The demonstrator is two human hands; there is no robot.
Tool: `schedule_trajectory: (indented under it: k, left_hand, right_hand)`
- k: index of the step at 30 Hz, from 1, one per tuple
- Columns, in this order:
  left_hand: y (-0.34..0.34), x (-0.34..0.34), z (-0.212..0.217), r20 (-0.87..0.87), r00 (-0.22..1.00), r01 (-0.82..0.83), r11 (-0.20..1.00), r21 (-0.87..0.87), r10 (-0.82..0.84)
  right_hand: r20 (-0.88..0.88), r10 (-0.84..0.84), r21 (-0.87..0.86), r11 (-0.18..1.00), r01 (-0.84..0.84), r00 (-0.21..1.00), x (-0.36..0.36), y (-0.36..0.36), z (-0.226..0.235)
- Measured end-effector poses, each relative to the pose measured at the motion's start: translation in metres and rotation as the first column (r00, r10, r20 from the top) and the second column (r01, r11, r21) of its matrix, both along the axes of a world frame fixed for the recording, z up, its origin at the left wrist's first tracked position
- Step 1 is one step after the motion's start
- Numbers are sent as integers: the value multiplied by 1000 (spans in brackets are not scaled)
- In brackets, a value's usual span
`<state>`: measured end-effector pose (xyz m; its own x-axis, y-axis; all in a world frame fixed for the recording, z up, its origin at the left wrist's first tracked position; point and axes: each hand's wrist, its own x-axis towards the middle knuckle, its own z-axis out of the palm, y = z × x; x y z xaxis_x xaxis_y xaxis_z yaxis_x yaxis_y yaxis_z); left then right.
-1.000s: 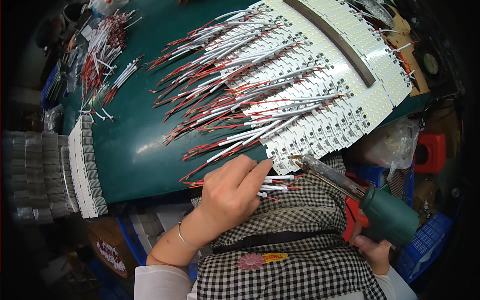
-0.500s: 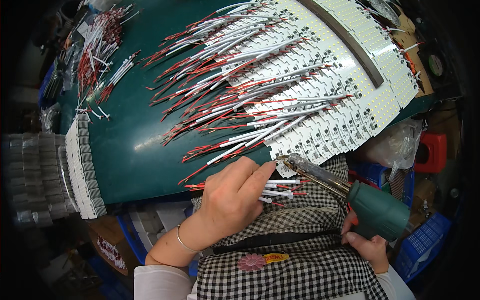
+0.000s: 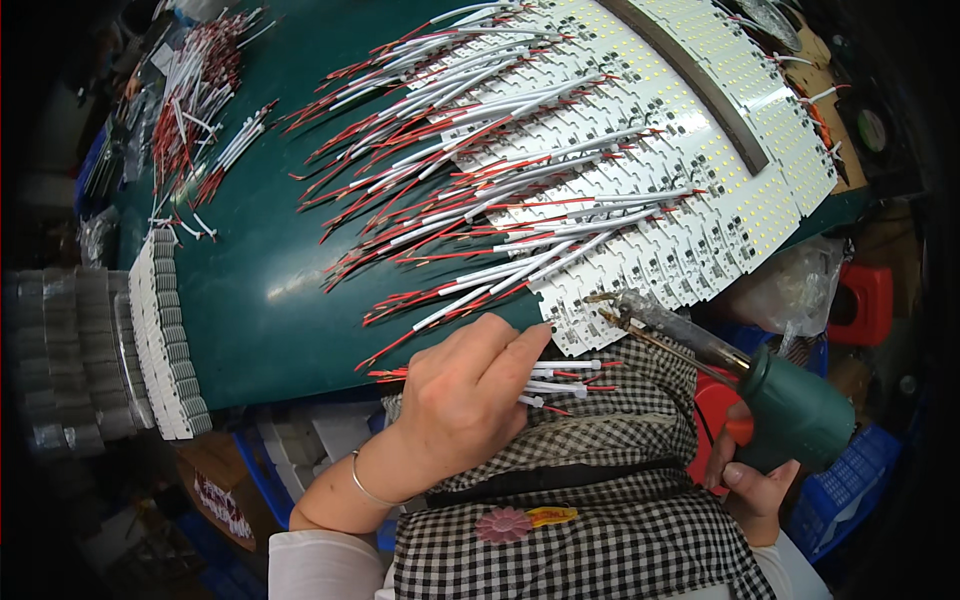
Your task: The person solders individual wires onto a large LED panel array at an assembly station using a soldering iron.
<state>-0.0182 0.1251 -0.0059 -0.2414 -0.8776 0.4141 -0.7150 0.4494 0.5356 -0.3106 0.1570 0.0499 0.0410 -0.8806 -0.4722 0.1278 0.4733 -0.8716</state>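
Observation:
My left hand (image 3: 465, 395) is closed on several short wires (image 3: 570, 387) with white sleeves and red ends, which stick out past its fingers at the table's near edge. Its fingertips lie by the corner of the nearest white LED circuit board (image 3: 572, 335). In my right hand (image 3: 755, 490) is a green soldering gun (image 3: 800, 415) with an orange trigger. The gun's metal tip is over the near boards, right of my left fingertips; whether it touches them I cannot tell. Rows of white and red wires (image 3: 480, 210) lie across the overlapping boards.
A dark curved bar (image 3: 690, 75) rests across the boards. On the green table (image 3: 270, 340), a stack of white boards (image 3: 165, 335) stands at the left, and a wire pile (image 3: 200, 90) lies far left. Blue baskets (image 3: 845, 495) and a red container (image 3: 862, 305) are at the right.
My right hand has moved the soldering gun to the right, its tip shifting away from my left fingertips. The left hand and its wires have stayed in place.

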Motion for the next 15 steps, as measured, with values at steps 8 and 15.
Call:
schedule_trajectory:
  k: [8,15]
  left_hand:
    - [-4,2,-8,-51,998,30,998,-57,-33]
    - [-11,6,-8,-52,987,147,987,-67,-151]
  right_hand:
    - [-39,27,-217,976,-34,999,-29,24,-25]
    - [-80,110,-183,975,-123,991,-28,22,-20]
